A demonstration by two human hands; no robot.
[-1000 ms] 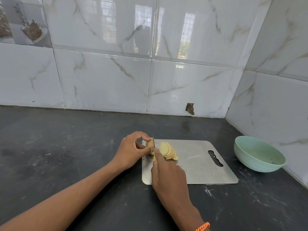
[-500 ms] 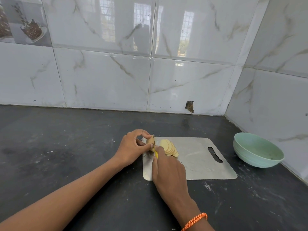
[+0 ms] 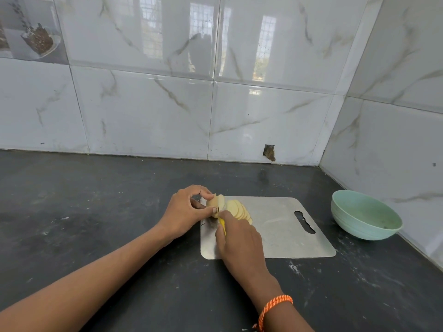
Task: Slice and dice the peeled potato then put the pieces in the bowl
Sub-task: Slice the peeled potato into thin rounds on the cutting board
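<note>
from my seat i see the left hand [image 3: 185, 210] pinching the last stub of potato [image 3: 212, 204] between thumb and forefinger at the board's [image 3: 282, 236] far left corner. the stub sits on the board, cut face toward the slices. the right hand [image 3: 239, 238] is wrapped around a knife [image 3: 221, 224] with a yellow handle; only a sliver of handle shows past the knuckles, and the thin blade stands edge-on against the stub, just right of the left thumb. how deep the blade sits in the potato i cannot tell.

the slices [image 3: 238, 210] lie fanned in an overlapping row just right of the blade, leaning on each other, all on the left half of the board. one fresh slice leans against the stub's right side. the board is a pale sheet with a handle slot near its right edge, lying flat on the dark counter [image 3: 96, 212].

the bowl [image 3: 364, 218], pale green, stands on the counter right of the board, near the side wall, apart from the board. i see no potato pieces in it. an orange cord band [image 3: 273, 307] circles the right wrist.
</note>
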